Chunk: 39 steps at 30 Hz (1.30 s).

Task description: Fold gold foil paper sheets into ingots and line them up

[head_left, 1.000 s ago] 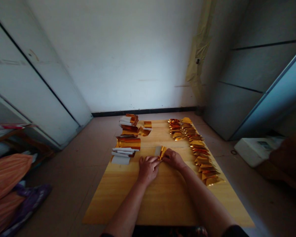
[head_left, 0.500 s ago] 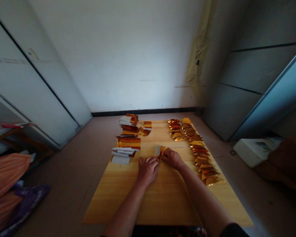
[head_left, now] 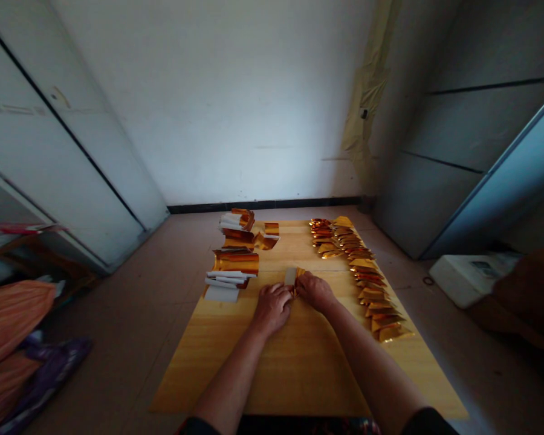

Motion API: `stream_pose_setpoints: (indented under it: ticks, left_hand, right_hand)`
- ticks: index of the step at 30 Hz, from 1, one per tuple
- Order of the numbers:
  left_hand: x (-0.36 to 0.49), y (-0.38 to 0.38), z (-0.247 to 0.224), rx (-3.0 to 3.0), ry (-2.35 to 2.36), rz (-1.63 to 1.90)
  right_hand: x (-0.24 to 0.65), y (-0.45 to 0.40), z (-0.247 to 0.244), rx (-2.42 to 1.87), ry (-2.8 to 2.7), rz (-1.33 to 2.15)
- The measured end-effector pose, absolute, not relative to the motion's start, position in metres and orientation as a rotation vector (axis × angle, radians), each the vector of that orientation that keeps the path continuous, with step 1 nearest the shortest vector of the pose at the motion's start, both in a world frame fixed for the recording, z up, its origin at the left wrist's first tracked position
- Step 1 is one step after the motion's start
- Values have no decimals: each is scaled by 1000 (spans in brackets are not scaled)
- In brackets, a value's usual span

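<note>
Gold-foil paper (head_left: 298, 279) pinched between left hand (head_left: 272, 309) and right hand (head_left: 315, 291), its folds half-hidden, grip apparently closed.

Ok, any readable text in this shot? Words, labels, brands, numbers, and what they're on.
Nothing legible.
Printed patch on the white box at right: too small and blurred to read.
Gold foil sheets and folded gold foil pieces on the table: no lettering can be made out.
</note>
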State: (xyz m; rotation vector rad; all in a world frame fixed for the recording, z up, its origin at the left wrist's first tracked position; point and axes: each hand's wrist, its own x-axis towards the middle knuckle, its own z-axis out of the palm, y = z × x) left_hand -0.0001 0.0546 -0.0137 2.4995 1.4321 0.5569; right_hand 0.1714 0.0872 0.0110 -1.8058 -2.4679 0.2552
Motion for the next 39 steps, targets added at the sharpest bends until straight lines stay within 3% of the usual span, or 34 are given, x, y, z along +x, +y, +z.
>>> stream_pose_setpoints:
  ticks: [39]
  left_hand:
    - [6,45,-1,2554,1483,498]
  right_hand:
    - [183,92,-5,-1696,-2158,551]
